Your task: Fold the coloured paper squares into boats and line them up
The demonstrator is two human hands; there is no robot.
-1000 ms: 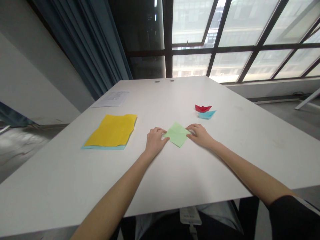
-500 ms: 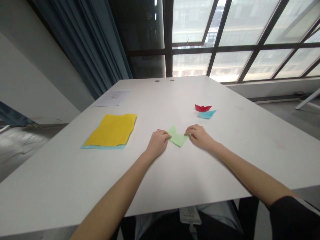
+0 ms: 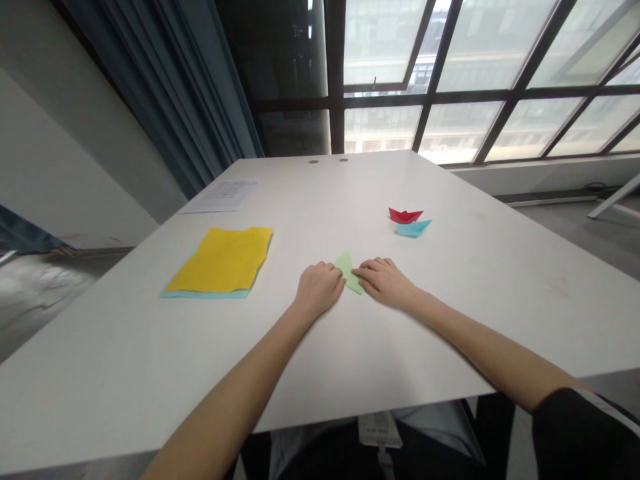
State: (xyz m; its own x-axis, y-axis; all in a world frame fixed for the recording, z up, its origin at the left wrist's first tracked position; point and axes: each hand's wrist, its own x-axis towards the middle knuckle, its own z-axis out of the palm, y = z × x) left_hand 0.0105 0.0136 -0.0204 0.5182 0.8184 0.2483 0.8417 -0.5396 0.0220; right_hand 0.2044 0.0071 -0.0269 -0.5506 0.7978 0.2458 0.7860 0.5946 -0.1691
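White table point(image 3: 320, 200), green paper point(image 3: 345, 261), boats point(image 3: 406, 217), sheets point(image 3: 225, 260)

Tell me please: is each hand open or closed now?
Left hand: curled at green paper; grip cannot be told.
Right hand: loosely bent, touching green paper; grip cannot be told.

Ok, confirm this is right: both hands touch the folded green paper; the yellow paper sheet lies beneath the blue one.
No: in the head view, the yellow paper sheet lies over the blue paper sheet. The left hand and right hand touch the folded green paper.
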